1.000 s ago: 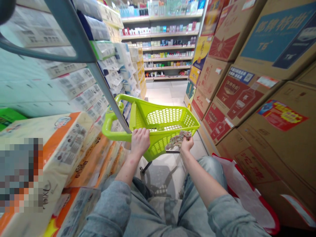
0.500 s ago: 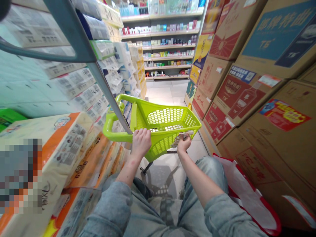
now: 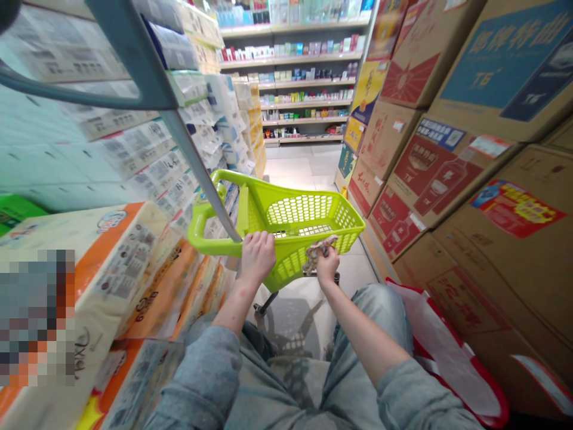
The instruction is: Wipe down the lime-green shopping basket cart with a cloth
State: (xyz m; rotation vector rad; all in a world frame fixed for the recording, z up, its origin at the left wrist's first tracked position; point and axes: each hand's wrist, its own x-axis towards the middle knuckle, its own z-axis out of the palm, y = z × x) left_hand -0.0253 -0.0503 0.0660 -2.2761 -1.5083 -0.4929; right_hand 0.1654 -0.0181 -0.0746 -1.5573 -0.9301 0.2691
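Observation:
A lime-green shopping cart (image 3: 286, 266) with a holed basket stands crosswise in front of me. My left hand (image 3: 258, 255) is closed over the rim of its near side, by the foot of the grey pole. In my right hand (image 3: 328, 264) is a crumpled, patterned cloth (image 3: 313, 255), pressed against or just beside the outer wall of the basket. A grey pole (image 3: 201, 155) with a looped handle (image 3: 152, 77) rises at a slant from the cart toward the upper left.
On the left are stacked packs of tissue paper (image 3: 134, 251). Cardboard cartons (image 3: 447, 173) are piled along the right, with a red-edged white bag (image 3: 447, 346) on the floor below. Shelves (image 3: 308, 86) of small goods close off the aisle ahead.
My right hand and the cloth have shifted a little to the left along the basket's side. My left hand keeps its place on the rim, and the cart is almost still.

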